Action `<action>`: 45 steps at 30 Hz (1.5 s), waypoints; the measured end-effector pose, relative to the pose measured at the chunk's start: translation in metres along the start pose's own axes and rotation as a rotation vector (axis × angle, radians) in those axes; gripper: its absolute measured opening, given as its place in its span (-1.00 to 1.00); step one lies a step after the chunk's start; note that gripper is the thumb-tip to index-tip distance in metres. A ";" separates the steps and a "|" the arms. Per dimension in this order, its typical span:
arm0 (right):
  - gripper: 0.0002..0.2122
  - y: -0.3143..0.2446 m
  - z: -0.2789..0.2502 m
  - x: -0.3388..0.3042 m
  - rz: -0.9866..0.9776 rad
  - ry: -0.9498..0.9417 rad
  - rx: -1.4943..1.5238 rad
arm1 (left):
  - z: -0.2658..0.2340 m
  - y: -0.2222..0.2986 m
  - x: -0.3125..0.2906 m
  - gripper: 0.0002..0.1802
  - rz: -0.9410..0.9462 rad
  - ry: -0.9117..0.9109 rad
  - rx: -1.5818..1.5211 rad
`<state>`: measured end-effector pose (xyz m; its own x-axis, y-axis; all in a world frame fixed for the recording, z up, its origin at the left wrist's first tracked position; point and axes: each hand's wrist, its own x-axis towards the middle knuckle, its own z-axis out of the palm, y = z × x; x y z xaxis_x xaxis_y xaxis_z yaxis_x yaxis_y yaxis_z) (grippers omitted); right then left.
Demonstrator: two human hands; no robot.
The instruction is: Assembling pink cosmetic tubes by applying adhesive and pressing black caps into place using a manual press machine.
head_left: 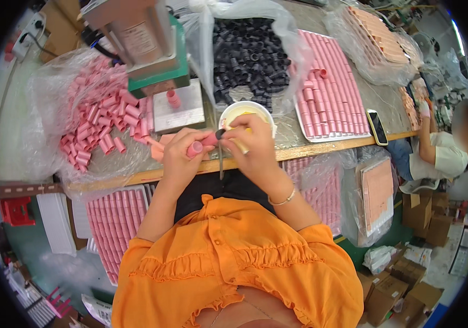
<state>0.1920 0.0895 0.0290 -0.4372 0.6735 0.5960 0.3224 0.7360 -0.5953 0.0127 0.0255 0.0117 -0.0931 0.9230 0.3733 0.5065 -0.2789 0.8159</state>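
Note:
My left hand (182, 154) is closed around pink tubes: one short pink tube (194, 148) points toward me, and another pink tube (210, 140) reaches toward my right hand. At that tube's end sits a small black sleeve (220, 134), pinched by the fingertips of my right hand (253, 143). A thin dark stick (221, 164) hangs down between the hands; which hand holds it is hidden. Something pale yellowish (240, 145) shows under my right fingers. Just beyond them stands a white tub (233, 109) with creamy contents.
Loose pink tubes (102, 123) pile up in plastic at left, beside a green-and-grey press (157, 82). A bag of black sleeves (250, 54) lies behind the tub. At right are a tray of pink tubes (332, 93) and a phone (376, 127). A co-worker (444, 147) sits farther right.

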 end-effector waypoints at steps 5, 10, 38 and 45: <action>-0.82 0.013 0.002 -0.007 0.032 -0.001 0.025 | 0.014 -0.009 -0.004 -0.64 -0.022 0.046 0.014; -0.71 0.066 -0.065 -0.030 0.408 0.290 -0.382 | 0.015 -0.011 -0.003 -0.66 -0.116 0.039 -0.027; -0.62 0.020 0.051 0.037 -0.177 -0.301 -0.110 | -0.052 -0.048 0.013 -0.71 -0.125 0.211 0.162; -0.68 0.029 0.115 0.079 0.199 -0.225 0.157 | -0.058 -0.110 0.055 -0.61 -0.322 0.099 0.011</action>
<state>0.0699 0.1566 -0.0035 -0.5591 0.7579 0.3362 0.2946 0.5606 -0.7739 -0.0976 0.0917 -0.0315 -0.3324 0.9329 0.1383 0.4468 0.0266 0.8942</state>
